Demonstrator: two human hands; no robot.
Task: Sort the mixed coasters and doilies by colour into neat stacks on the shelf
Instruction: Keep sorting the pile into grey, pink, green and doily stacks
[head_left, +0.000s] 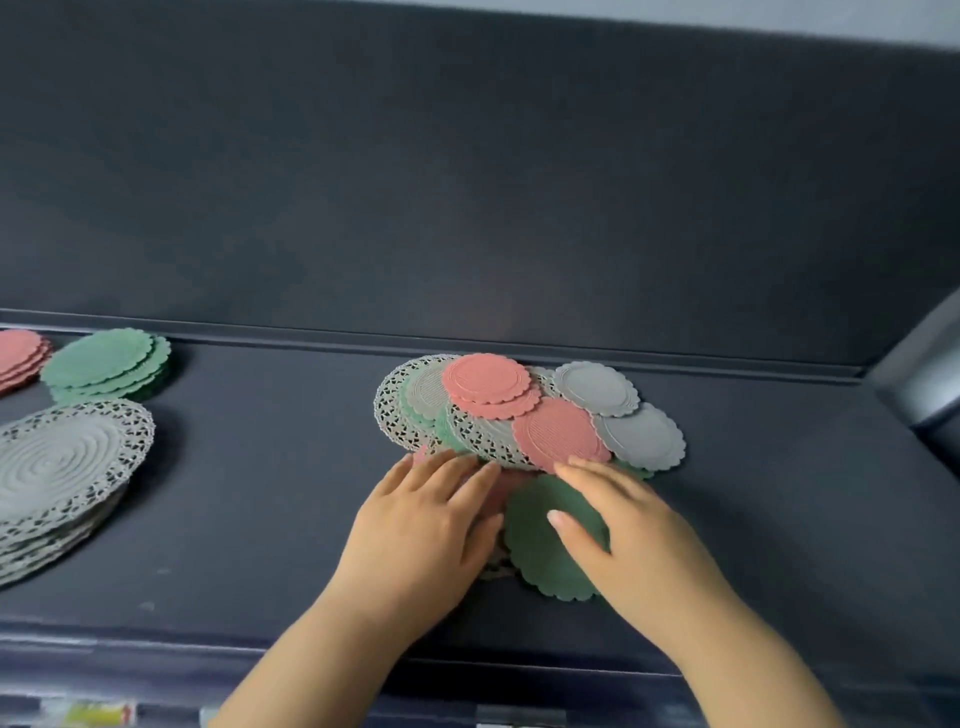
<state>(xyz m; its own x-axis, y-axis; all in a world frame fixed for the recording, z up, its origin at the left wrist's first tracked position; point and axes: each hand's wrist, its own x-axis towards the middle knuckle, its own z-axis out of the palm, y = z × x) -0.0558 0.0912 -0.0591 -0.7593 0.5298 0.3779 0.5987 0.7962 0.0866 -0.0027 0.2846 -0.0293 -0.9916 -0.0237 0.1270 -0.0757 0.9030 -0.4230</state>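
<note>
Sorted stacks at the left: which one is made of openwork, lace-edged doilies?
The grey stack, nearest the viewer; the pink stack and the green stack behind it hold solid scalloped coasters.

My left hand (421, 525) lies palm down, its fingers straight and a little spread, tips pointing to the far side. My right hand (631, 535) is just to its right, not touching it. It is also palm down, with straight fingers slanting far and left and its thumb (574, 535) stretched toward the left hand. My left forearm (291, 670) and right forearm (748, 680) come in bare from the near edge, converging.
</note>
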